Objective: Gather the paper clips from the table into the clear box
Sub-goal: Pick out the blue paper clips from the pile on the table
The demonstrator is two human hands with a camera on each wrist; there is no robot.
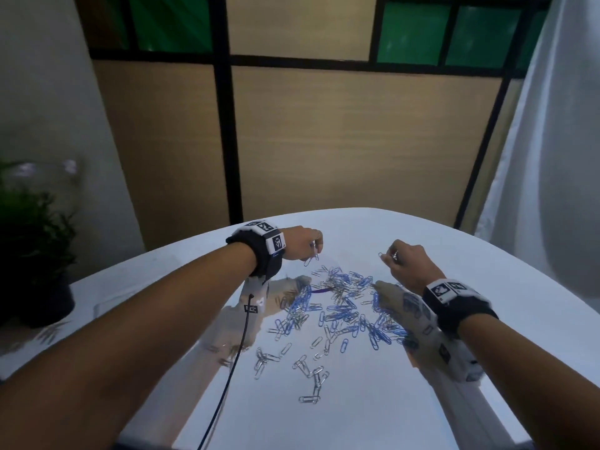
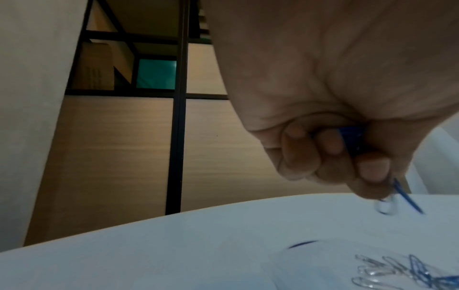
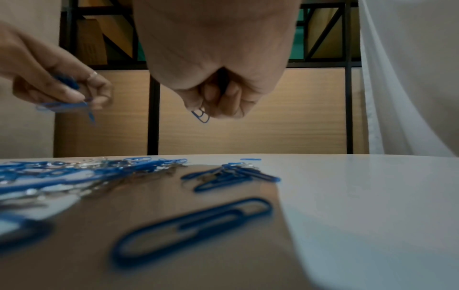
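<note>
Most paper clips point(image 1: 337, 306) lie scattered on the glossy table point(image 1: 487, 287). Our left hand point(image 1: 303, 243) and right hand point(image 1: 407, 261) each pinch a few with curled fingers point(image 2: 372, 168). We cannot make out the clear box, so nearly everything remains.

Paper clips point(image 1: 341, 306) — blue and silver, scattered flat in loose heap mid-table, thickest at far side, thin silver stragglers point(image 1: 308, 368) trailing toward me. Some overlap, some lie apart. Few blue clips point(image 2: 402, 198) dangle from my left hand point(image 1: 303, 243), fingers curled round more blue ones, lifted clear of heap. Another blue clip point(image 3: 200, 116) pokes from my curled right hand point(image 1: 406, 261), also above table. Clear box point(image 1: 110, 306) — faint outline at left, near table edge.
</note>
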